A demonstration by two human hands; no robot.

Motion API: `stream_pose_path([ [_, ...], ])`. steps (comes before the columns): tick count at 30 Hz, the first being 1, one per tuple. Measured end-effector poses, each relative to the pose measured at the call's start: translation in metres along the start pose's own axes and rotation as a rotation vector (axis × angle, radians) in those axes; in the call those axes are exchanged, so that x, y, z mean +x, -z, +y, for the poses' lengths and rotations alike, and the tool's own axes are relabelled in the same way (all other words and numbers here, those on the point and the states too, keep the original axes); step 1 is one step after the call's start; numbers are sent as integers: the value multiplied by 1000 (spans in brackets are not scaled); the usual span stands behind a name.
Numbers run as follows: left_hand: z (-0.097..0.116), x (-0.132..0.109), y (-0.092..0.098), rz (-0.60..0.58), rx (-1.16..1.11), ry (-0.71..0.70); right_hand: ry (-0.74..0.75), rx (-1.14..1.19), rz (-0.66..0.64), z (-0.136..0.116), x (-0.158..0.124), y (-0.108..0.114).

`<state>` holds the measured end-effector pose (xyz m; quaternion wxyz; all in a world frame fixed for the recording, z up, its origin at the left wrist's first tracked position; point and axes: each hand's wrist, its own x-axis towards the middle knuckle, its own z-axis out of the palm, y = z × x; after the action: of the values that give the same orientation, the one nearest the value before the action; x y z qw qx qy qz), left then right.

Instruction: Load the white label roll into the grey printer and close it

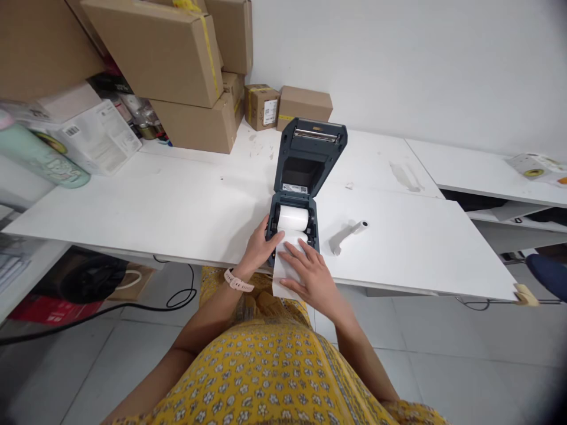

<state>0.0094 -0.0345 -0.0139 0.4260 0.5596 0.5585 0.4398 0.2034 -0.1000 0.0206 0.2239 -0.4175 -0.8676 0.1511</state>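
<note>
A dark grey label printer stands at the front edge of the white table with its lid open. A white paper roll lies inside it. A strip of the paper hangs out over the table's edge. My left hand grips the printer's front left corner, thumb on the paper's edge. My right hand lies flat on the strip with its fingers spread.
An empty paper core lies on the table right of the printer. Cardboard boxes are stacked at the back left, with packages and a green bottle further left. A cable runs across the tiled floor under the table.
</note>
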Motion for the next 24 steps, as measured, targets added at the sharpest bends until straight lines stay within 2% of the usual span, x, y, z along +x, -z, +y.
stream_pose_path([
  [1,-1,-6,0,-30,-38,-3,6,80,53,3,3,11],
  [3,-3,-16,0,-83,-111,18,-22,213,267,16,20,39],
  [5,-4,-24,2,-104,-153,57,-85,231,604,39,54,70],
  [6,-4,-27,3,-107,-160,75,-106,247,717,55,76,84],
  [7,-4,-29,4,-106,-162,86,-108,281,758,71,102,96],
  [8,-4,-30,5,-108,-165,93,-107,329,748,87,128,105],
  [10,-4,-32,7,-112,-184,110,-135,449,627,114,175,117],
  [11,-4,-33,8,-116,-193,123,-165,509,559,122,193,119],
  [13,-5,-35,10,-122,-199,145,-192,585,526,124,209,117],
  [14,-6,-36,11,-128,-198,148,-183,596,551,119,206,114],
  [16,-8,-38,14,-152,-196,138,-142,564,646,99,184,103],
  [19,-7,-41,20,-179,-228,151,-147,471,741,58,123,78],
  [22,-1,-42,25,-142,-306,187,-150,466,718,27,64,42],
  [24,5,-40,25,-99,-328,194,-190,452,655,19,36,17],
])
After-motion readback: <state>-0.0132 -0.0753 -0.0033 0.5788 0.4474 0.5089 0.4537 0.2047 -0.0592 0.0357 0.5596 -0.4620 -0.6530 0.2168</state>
